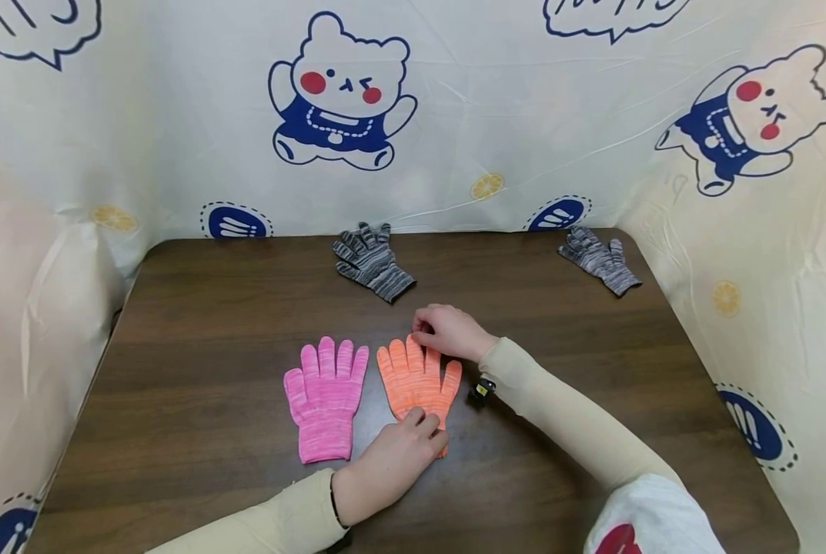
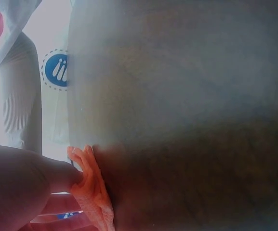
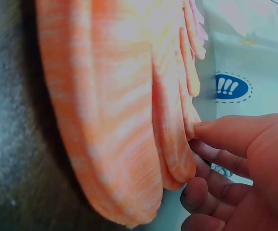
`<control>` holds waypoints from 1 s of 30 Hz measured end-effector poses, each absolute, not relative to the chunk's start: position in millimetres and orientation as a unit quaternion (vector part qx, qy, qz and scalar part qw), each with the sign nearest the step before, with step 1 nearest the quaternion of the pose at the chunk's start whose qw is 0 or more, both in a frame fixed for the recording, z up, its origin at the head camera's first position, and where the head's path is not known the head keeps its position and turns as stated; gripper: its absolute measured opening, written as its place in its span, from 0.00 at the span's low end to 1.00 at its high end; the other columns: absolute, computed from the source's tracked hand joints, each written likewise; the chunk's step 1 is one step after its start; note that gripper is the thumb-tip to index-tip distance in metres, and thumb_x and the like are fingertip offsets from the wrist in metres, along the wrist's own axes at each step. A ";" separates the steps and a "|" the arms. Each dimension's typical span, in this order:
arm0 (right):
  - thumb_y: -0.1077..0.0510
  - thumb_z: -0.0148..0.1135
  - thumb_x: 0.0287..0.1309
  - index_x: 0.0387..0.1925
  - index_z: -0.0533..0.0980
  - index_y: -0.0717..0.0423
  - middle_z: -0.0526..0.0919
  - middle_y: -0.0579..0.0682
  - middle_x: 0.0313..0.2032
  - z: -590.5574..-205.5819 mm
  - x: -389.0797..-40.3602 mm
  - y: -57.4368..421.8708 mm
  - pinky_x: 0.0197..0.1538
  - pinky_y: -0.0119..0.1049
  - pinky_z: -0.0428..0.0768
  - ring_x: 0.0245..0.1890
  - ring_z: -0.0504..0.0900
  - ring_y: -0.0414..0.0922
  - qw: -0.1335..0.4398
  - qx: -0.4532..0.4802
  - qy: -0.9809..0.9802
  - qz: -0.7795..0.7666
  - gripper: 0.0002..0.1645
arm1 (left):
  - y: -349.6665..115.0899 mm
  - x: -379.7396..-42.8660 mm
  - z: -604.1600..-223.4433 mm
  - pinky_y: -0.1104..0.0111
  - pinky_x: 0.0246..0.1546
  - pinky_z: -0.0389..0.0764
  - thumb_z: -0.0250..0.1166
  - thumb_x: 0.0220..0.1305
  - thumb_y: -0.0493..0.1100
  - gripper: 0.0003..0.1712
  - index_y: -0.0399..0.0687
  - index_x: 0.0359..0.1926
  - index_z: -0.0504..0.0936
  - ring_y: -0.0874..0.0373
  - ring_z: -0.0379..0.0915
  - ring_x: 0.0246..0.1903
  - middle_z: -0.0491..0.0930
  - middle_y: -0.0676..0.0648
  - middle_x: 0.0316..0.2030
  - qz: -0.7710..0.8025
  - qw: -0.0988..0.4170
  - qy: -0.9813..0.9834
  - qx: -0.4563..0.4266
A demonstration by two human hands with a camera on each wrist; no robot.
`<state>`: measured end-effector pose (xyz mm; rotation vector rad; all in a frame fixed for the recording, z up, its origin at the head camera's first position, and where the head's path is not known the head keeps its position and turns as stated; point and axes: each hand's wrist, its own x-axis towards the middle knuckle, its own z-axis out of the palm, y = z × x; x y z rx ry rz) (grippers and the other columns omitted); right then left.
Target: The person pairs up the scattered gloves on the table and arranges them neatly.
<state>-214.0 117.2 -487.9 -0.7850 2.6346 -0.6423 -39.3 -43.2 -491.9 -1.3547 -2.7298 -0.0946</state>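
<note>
An orange knit glove [image 1: 416,381] lies on the table with its fingers pointing to the back. My left hand [image 1: 393,462] pinches its cuff; in the left wrist view the orange fabric [image 2: 93,192] bunches up by the thumb. At the other end, my right hand [image 1: 453,331] pinches one of the glove's fingertips between thumb and finger. The right wrist view shows the orange glove's fingers [image 3: 119,159] up close beside the right hand [image 3: 254,168]. Just left of the orange glove, a pink glove [image 1: 326,404] lies flat, fingers also toward the back.
Two grey-black striped gloves lie by the table's back edge: one glove [image 1: 374,263] near the middle, the other glove [image 1: 600,260] at the right corner. Brown wood-grain table [image 1: 198,323] spreads under everything. A pale cloth [image 1: 454,115] with cartoon bears hangs behind and at the sides.
</note>
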 end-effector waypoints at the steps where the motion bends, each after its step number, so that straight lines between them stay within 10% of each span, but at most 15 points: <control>1: 0.55 0.67 0.69 0.37 0.81 0.50 0.80 0.45 0.35 -487.7 -213.9 117.1 0.35 0.34 0.75 0.31 0.76 0.41 0.156 -0.274 0.922 -0.224 0.04 | -43.1 -39.2 -492.2 0.73 0.24 0.79 0.67 0.71 0.42 0.06 0.57 0.45 0.87 0.58 0.73 0.38 0.79 0.52 0.39 -0.028 0.049 -0.894 -0.444; 30: 0.52 0.67 0.68 0.36 0.81 0.49 0.80 0.44 0.32 -491.3 -216.7 116.1 0.33 0.35 0.74 0.29 0.76 0.41 0.146 -0.254 0.929 -0.227 0.06 | -43.9 -40.7 -497.6 0.72 0.36 0.81 0.68 0.72 0.47 0.04 0.59 0.44 0.87 0.59 0.75 0.39 0.79 0.53 0.38 -0.020 0.062 -0.889 -0.452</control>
